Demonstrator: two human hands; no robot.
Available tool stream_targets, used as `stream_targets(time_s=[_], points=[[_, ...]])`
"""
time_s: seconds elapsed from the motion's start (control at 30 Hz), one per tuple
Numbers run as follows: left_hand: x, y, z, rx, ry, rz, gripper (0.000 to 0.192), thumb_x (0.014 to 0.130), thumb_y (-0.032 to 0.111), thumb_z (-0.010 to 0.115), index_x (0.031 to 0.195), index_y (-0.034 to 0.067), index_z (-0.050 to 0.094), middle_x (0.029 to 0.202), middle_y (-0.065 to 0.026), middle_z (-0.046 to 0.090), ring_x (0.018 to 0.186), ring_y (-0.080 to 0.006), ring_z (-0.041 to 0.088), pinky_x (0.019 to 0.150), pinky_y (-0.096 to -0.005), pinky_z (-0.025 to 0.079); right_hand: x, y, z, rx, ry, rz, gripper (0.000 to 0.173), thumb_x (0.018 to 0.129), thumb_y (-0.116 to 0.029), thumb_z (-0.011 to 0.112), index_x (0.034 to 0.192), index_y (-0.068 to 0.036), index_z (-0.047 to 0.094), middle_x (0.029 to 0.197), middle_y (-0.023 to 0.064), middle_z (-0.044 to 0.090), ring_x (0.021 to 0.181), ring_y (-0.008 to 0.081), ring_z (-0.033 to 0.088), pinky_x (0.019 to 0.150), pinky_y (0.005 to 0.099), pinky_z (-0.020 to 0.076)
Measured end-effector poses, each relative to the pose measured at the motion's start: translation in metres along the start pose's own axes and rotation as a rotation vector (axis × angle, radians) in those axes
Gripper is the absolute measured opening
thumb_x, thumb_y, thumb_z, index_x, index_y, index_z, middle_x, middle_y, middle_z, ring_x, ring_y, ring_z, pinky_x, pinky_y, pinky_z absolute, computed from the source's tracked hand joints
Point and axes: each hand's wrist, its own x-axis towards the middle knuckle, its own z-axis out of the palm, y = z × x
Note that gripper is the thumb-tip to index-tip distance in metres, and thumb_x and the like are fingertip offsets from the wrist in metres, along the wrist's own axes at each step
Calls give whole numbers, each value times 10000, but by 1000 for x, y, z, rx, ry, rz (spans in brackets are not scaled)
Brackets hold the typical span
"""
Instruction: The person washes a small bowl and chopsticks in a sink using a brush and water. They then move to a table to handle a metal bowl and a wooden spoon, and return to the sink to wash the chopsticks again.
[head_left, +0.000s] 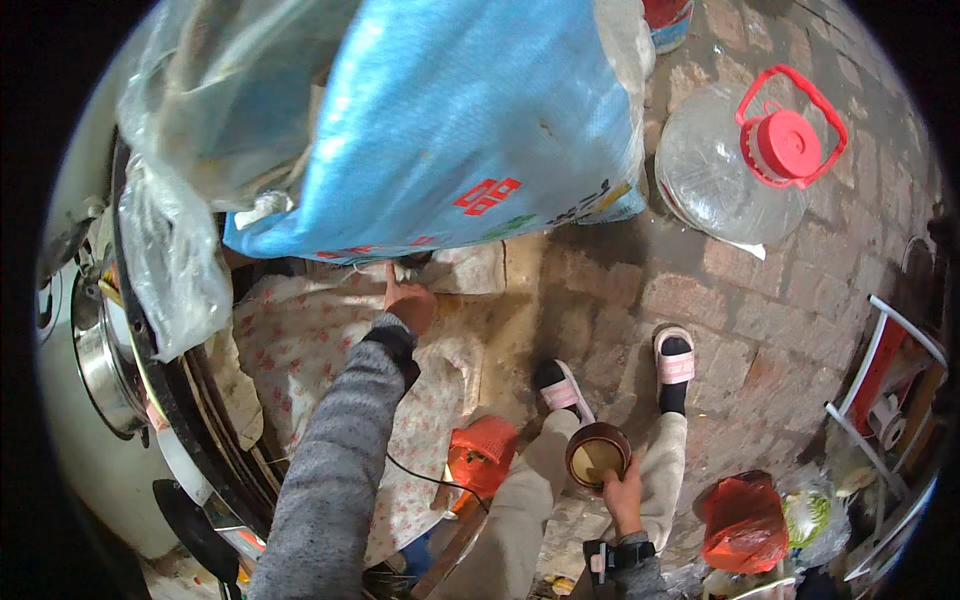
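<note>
My left hand reaches forward to the lower edge of a large blue woven sack. Its index finger points up at the sack's edge, and the other fingers are curled out of sight, so I cannot tell whether they grip anything. Under that arm hangs or lies a white cloth with a red floral print. Low in front of my legs, my right hand grips the rim of a round brown bowl, thumb over the edge. The inside of the bowl looks pale tan.
A clear plastic jug with a red cap stands on the brick floor. Red plastic bags lie at lower right, near a white metal-framed rack. A steel pot and clear plastic sheeting are on the left.
</note>
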Motion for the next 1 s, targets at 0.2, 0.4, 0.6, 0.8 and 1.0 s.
stream_targets(time_s=[0.2, 0.4, 0.6, 0.8, 1.0], points=[[-74, 64, 85, -893, -350, 208, 300, 675, 185, 772, 921, 55, 660, 836, -144, 658, 850, -278, 639, 749, -394, 492, 18, 7, 24, -30, 7, -51, 552, 814, -65, 531, 1314, 32, 316, 1132, 241, 574, 982, 335, 608, 753, 382, 514], [-200, 146, 143, -1167, -751, 186, 410, 813, 371, 604, 1137, 120, 619, 1004, -126, 663, 905, -281, 624, 796, -395, 474, 38, -9, 47, -26, -6, -150, 560, 805, -84, 536, 1310, 29, 321, 1121, 266, 579, 1022, 388, 581, 895, 416, 439], [-230, 142, 147, -1599, -755, -300, 562, 850, 377, 625, 1307, 85, 479, 1106, -79, 609, 961, -178, 578, 832, -337, 469, 45, -18, 72, 70, -12, -68, 542, 800, -109, 530, 1293, -1, 331, 1112, 284, 583, 993, 427, 587, 860, 444, 455], [-191, 150, 137, -2124, -260, -608, 394, 855, 152, 622, 1183, 15, 451, 1060, -78, 575, 968, -153, 582, 825, -298, 478, 45, -7, 91, -127, 10, -189, 547, 797, -108, 537, 1291, -14, 322, 1049, 300, 596, 982, 460, 574, 848, 466, 455], [-142, 155, 104, -2056, 4, -431, 370, 868, 219, 634, 1116, -5, 476, 1003, -73, 575, 875, -161, 580, 760, -311, 475, 40, 8, 112, -180, -36, -281, 587, 784, -134, 568, 1300, -26, 308, 1014, 286, 614, 951, 456, 589, 821, 470, 469]])
